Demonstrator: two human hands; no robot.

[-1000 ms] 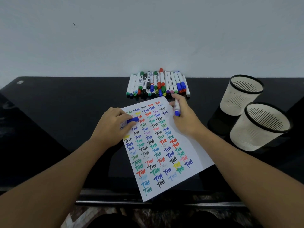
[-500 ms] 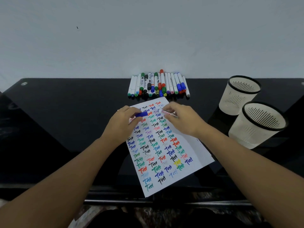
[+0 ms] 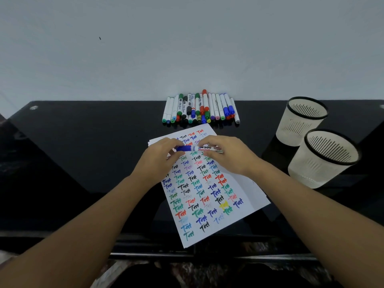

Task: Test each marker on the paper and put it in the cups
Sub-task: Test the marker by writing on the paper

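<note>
Glossy black surface (image 3: 93, 163); white paper (image 3: 247, 188) rowed with multicoloured "Test" marks — white slotted cups (image 3: 301, 121), black-rimmed; blue-capped white marker (image 3: 199, 148).

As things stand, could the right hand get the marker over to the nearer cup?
Probably yes. The right hand holds the marker by its barrel, the left hand by the blue cap. The nearer cup stands open-topped to the right, with only bare table between, once the left hand lets go.

Dim even light, soft focus, glossy reflections, wide-angle edge bending
</note>
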